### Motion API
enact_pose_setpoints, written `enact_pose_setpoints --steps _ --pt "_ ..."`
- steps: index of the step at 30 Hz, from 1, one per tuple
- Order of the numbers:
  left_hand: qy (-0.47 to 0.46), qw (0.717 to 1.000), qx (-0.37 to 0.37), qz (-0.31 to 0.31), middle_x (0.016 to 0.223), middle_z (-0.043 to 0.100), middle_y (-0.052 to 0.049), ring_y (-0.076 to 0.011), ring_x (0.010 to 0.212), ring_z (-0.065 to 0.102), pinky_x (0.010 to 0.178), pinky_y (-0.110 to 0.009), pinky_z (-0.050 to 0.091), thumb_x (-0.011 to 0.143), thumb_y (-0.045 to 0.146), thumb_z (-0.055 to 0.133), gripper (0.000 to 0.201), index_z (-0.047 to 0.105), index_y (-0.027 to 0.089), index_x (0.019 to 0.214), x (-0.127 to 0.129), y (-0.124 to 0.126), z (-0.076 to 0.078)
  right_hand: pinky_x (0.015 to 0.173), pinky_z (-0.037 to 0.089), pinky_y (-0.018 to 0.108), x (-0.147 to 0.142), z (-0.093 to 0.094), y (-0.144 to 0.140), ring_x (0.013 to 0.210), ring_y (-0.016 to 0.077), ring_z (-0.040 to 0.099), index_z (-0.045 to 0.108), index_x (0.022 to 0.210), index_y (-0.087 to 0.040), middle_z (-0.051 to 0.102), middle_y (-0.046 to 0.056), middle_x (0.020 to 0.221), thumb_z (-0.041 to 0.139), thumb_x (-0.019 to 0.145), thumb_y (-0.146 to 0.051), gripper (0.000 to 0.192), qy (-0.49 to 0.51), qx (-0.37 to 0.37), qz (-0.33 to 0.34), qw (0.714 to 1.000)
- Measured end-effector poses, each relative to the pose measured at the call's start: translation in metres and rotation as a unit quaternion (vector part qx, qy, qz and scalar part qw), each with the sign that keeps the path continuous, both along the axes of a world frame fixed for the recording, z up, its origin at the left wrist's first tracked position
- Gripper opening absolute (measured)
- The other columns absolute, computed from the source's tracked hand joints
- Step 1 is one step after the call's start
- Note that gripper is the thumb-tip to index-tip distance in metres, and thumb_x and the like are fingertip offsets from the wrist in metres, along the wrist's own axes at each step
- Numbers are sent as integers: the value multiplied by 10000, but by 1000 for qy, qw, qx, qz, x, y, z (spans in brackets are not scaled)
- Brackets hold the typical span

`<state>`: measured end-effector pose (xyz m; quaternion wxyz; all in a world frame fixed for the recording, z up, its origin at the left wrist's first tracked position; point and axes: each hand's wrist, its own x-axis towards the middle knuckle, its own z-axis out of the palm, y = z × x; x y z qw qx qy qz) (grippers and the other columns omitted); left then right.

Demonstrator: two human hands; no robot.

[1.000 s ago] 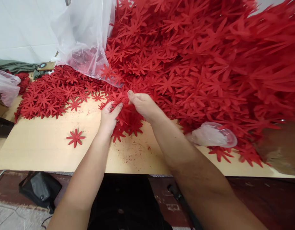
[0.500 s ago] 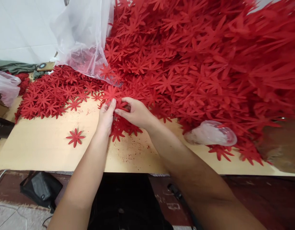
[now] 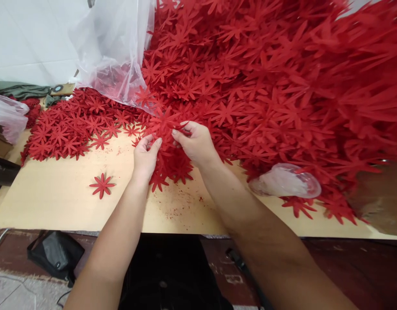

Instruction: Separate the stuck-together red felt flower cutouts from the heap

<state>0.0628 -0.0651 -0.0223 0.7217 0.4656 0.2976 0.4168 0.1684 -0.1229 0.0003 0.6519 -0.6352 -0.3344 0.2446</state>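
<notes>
Red flower cutouts [image 3: 162,122], flat and many-petalled, are pinched at the near edge of the great red heap [image 3: 266,86], just above the small cluster of cutouts [image 3: 172,165] lying on the tan tabletop [image 3: 56,198]. The left hand [image 3: 145,157] has its thumb and fingers closed on the lower left petals, and the right hand [image 3: 195,142] has its fingertips closed on the right side of the same piece or pieces, so the two grips meet over one spot; whether one cutout or a thin stack sits between them cannot be told. Holding from both sides like this looks suited to peeling or separating thin pieces that cling together. Left of the heap, a flatter spread of cutouts [image 3: 72,127] covers the tabletop, and a single flower [image 3: 102,185] lies apart from it, nearer the table's front edge. A clear plastic bag [image 3: 111,51] slumps against the heap's left flank, open toward it, with some cutouts showing through. A crumpled clear wrapper [image 3: 285,181] sits at the heap's lower right edge. Red crumbs dot the tabletop below the hands.
</notes>
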Motion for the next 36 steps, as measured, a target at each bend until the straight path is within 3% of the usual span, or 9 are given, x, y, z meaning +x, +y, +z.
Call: enact_pose_setpoints --steps 4,7,12,15,18,24,29,33,36 --pt "17 1000 9 2 695 614 28 -91 663 565 733 -249 480 747 252 698 160 661 185 887 -2 1 0 432 345 250 2 2 0 421 82 394 508 609 -204 470 -42 493 613 740 -183 169 5 -14 -32 999" --pt "40 999 18 -6 722 626 24 -105 700 594 775 -276 492 747 219 689 205 669 201 950 -2 1 0 450 359 254 7 1 -1 436 89 400 509 592 -203 468 -36 486 587 758 -185 184 5 -17 -40 999" --pt "60 992 103 39 1070 679 -58 -163 1055 599 990 -326 418 728 198 688 219 685 191 946 -3 3 -3 693 474 295 10 0 -2 666 126 551 582 651 -195 607 6 711 623 686 -144 75 -40 26 -4 999" --pt "77 982 154 72 1124 667 -74 -177 1151 557 1056 -334 360 723 201 690 188 704 195 910 -4 4 -4 687 458 299 9 -1 0 663 130 534 583 655 -198 598 1 691 640 679 -169 68 -41 30 -16 999" --pt "70 983 159 67 1075 683 -73 -171 1110 579 1051 -335 366 739 200 672 141 711 193 875 -3 2 -2 599 409 284 11 -2 0 581 114 460 560 630 -198 545 -10 617 655 696 -208 116 -50 19 -38 998" --pt "21 995 101 17 999 709 -40 -159 1016 619 996 -332 415 744 251 688 133 711 201 866 -2 -4 4 508 285 280 10 -1 -4 509 98 322 440 488 -204 370 -31 475 652 745 -446 411 -160 -43 -40 985" --pt "-8 998 59 -23 915 714 -8 -136 909 635 932 -312 447 727 231 705 132 705 209 858 -1 -6 6 512 253 278 -1 5 -2 516 86 300 394 471 -195 325 -34 497 585 749 -615 538 -181 -47 22 982" --pt "-15 999 48 10 779 691 20 -107 780 617 844 -269 465 723 223 692 52 679 198 767 -1 -3 2 511 263 269 -6 6 0 516 80 312 354 460 -197 329 -36 508 598 687 -681 588 -154 -47 79 984" --pt "-33 999 4 25 715 665 25 -102 720 606 794 -263 463 751 246 662 61 651 189 733 -3 1 0 522 322 258 -5 6 -2 537 90 381 432 534 -200 396 -41 534 681 623 -637 512 -90 -43 134 986"
